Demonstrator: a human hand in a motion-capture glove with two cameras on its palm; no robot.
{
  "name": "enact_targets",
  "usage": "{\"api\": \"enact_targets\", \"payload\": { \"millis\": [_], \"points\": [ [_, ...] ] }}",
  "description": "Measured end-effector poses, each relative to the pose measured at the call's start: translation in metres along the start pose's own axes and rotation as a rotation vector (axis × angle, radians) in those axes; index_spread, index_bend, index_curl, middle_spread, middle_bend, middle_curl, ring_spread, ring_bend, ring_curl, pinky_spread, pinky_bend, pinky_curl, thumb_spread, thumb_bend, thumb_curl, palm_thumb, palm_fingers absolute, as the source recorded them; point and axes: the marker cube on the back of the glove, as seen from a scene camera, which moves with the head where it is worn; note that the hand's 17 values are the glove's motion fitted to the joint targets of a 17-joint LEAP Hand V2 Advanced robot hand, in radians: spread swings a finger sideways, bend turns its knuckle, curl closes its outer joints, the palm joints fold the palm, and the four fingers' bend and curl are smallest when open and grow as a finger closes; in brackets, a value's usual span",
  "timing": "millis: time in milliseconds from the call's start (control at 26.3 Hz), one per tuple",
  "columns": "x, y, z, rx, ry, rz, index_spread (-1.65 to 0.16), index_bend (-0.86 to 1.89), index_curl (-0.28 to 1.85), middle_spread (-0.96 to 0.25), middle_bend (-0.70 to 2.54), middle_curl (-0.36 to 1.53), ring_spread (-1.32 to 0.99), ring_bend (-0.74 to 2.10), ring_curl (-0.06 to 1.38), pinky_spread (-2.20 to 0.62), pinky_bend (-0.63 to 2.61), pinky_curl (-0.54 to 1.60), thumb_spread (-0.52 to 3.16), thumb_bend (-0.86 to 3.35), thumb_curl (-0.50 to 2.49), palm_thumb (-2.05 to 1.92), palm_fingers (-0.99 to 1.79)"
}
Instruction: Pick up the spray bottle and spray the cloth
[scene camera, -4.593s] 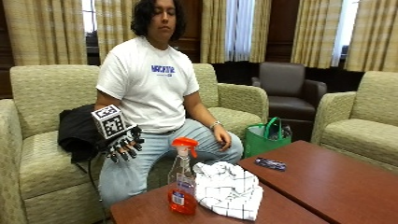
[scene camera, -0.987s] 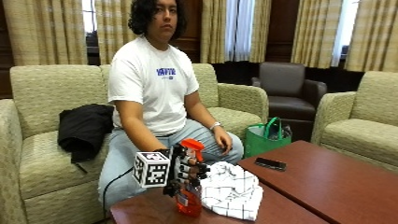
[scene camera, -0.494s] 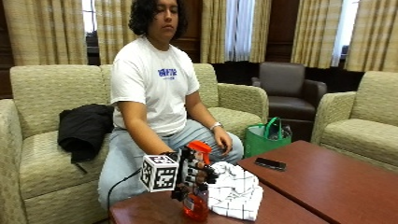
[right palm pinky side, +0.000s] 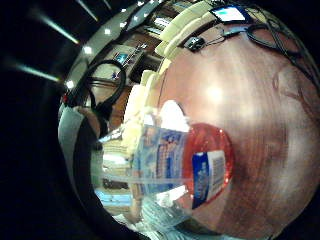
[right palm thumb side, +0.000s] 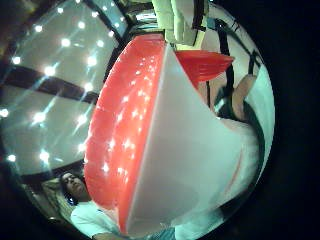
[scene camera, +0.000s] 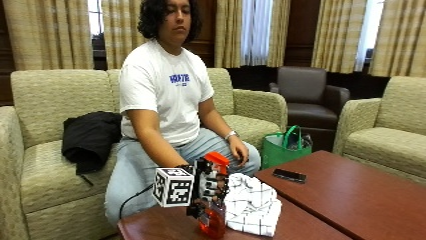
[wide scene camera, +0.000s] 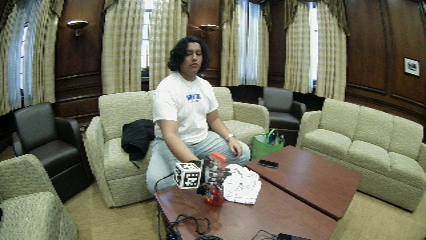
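The wooden table (scene camera: 346, 200) carries a spray bottle (scene camera: 213, 222), checked cloth (scene camera: 251, 205) and phone (scene camera: 289, 175).

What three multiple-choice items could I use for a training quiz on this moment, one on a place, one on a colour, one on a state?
1. Where does the cloth lie?
A. On the sofa
B. On the table beside the spray bottle
C. In the green bag

2. What colour is the spray bottle's nozzle head?
A. Blue
B. Orange-red
C. Yellow

3. What is the gloved right hand doing?
A. Resting flat on the table
B. Pinching the cloth
C. Holding the spray bottle, fingers curled round its neck

Answers:
1 B: the white checked cloth sits on the table, right next to the bottle.
2 B: the head above the hand shows orange-red in the outside view.
3 C: the hand's grip wraps the bottle below the head, and the bottle fills both palm views.
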Motion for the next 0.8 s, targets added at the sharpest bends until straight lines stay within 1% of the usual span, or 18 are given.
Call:
{"api": "enact_targets", "payload": {
  "millis": [38, 152, 342, 607, 797],
  "points": [
    [0.000, 0.000, 0.000, 0.005, 0.005, -0.011, -0.30, 0.22, 0.27, -0.17, 0.35, 0.41, -0.17, 0.66, 0.39, -0.16, 0.43, 0.36, 0.95, 0.03, 0.39, 0.73, 1.39],
    [-0.001, -0.001, 0.000, 0.025, 0.022, -0.042, -0.28, 0.27, 0.30, -0.16, 0.49, 0.47, -0.16, 0.66, 0.41, -0.20, 0.41, 0.38, 0.90, 0.04, 0.44, 0.78, 1.48],
    [-0.001, 0.003, 0.001, 0.055, 0.042, -0.065, -0.26, 0.34, 0.37, -0.15, 0.56, 0.50, -0.17, 0.68, 0.43, -0.24, 0.43, 0.39, 0.80, 0.03, 0.50, 0.83, 1.47],
    [-0.003, 0.011, -0.002, 0.074, 0.028, -0.037, -0.24, 0.39, 0.43, -0.14, 0.62, 0.53, -0.17, 0.71, 0.45, -0.26, 0.46, 0.40, 0.70, -0.01, 0.56, 0.86, 1.43],
    [-0.018, 0.030, -0.023, 0.019, -0.043, -0.006, -0.23, 0.40, 0.46, -0.13, 0.64, 0.54, -0.17, 0.72, 0.46, -0.27, 0.47, 0.41, 0.66, -0.01, 0.60, 0.88, 1.41]
  ]
}}
